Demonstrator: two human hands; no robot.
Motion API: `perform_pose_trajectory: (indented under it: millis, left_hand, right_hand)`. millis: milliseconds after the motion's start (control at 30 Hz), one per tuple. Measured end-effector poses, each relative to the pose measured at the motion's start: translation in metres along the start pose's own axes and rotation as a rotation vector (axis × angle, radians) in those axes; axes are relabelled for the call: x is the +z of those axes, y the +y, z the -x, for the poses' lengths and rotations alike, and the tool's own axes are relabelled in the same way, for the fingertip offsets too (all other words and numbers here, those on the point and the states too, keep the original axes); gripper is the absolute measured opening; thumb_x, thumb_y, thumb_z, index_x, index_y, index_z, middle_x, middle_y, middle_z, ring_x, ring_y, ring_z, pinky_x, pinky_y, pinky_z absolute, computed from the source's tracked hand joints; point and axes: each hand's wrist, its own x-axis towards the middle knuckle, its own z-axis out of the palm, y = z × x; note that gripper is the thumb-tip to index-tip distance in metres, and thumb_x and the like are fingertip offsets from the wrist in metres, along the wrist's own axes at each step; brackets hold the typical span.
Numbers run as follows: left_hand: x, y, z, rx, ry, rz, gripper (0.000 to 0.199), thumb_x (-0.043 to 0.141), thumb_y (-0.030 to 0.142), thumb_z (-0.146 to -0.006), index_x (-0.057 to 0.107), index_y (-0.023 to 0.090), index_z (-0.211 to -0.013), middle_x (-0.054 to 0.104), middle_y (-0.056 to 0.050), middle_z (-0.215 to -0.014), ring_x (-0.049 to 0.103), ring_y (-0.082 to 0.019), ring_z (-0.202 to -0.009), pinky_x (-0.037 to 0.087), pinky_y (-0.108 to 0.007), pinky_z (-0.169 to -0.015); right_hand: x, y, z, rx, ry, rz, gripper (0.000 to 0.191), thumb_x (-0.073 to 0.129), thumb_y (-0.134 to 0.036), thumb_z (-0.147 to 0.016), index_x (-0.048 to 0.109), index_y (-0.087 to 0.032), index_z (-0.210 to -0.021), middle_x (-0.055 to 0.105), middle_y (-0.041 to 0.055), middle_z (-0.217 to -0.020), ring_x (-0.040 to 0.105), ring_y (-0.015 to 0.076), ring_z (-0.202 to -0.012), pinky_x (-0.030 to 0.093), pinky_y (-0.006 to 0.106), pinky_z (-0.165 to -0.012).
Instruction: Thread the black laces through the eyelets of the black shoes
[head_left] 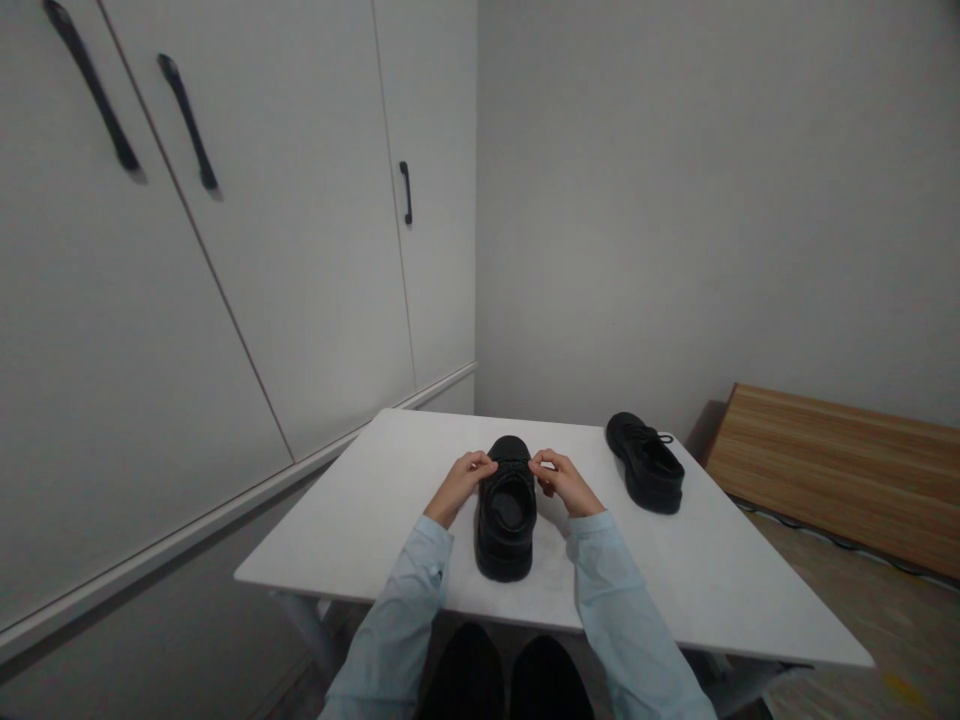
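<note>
A black lace-up shoe (504, 555) stands upright on the white table in front of me, its toe pointing away and its opening toward me. My left hand (463, 484) pinches a black shoelace at the left side of the lacing, thumb and fingertips together. Opposite it, my right hand (565, 482) is closed in a pinch on the lace at the right side. Black lace on black shoe makes the exact strands hard to tell apart. A second black shoe (646, 470), with its lace loop showing, rests toward the back right, apart from both hands.
The white table (322, 540) has its far edge near the grey wall. White cabinets (300, 250) with dark handles line the left side. A wood-grain board (840, 470) leans at the right, beyond the table. My knees are below the table's front edge.
</note>
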Motion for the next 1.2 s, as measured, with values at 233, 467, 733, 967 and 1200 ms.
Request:
perform_pose_trajectory:
  millis: [233,467,733,967,1200]
  left_hand:
    - [-0.003,0.001,0.003,-0.108,-0.028,0.092,0.026,0.064,0.040,-0.064,0.054,0.016,-0.065,0.051,0.000,-0.071,0.048,-0.014,-0.073,0.038,-0.024,-0.067]
    - [-0.007,0.003,0.005,-0.188,0.002,0.080,0.023,0.065,0.036,-0.064,0.054,0.016,-0.066,0.051,-0.001,-0.085,0.050,-0.015,-0.082,0.040,-0.023,-0.069]
    - [-0.008,0.002,0.005,-0.192,-0.001,0.054,0.022,0.064,0.035,-0.064,0.056,0.015,-0.066,0.049,-0.003,-0.094,0.050,-0.016,-0.087,0.043,-0.025,-0.072]
    - [-0.007,0.003,0.005,-0.192,0.004,0.044,0.025,0.064,0.038,-0.064,0.054,0.015,-0.066,0.052,-0.001,-0.083,0.050,-0.015,-0.082,0.041,-0.024,-0.068]
    - [-0.003,-0.002,0.002,-0.175,-0.059,0.043,0.033,0.061,0.046,-0.066,0.048,0.016,-0.067,0.047,0.003,-0.068,0.046,-0.011,-0.066,0.036,-0.020,-0.059]
  right_hand:
    - [-0.002,0.000,0.001,0.067,0.007,-0.022,0.025,0.068,-0.038,-0.061,0.054,-0.018,-0.058,0.047,-0.0033,-0.060,0.041,0.0086,-0.050,0.030,0.021,-0.044]
    - [-0.003,0.002,0.001,0.118,0.029,-0.019,0.023,0.069,-0.035,-0.059,0.054,-0.017,-0.054,0.049,-0.0027,-0.059,0.041,0.0083,-0.051,0.029,0.021,-0.044]
    - [-0.005,0.006,0.000,0.140,0.053,-0.066,0.022,0.071,-0.032,-0.056,0.056,-0.017,-0.053,0.052,-0.0008,-0.063,0.045,0.0094,-0.055,0.031,0.020,-0.046]
    - [-0.003,0.007,-0.001,0.132,0.008,-0.118,0.025,0.072,-0.035,-0.058,0.055,-0.017,-0.057,0.050,-0.0023,-0.061,0.044,0.0093,-0.055,0.032,0.019,-0.045]
    - [0.003,0.012,-0.003,0.075,-0.031,-0.147,0.026,0.067,-0.038,-0.064,0.051,-0.018,-0.060,0.042,-0.0062,-0.053,0.038,0.0074,-0.046,0.028,0.019,-0.040]
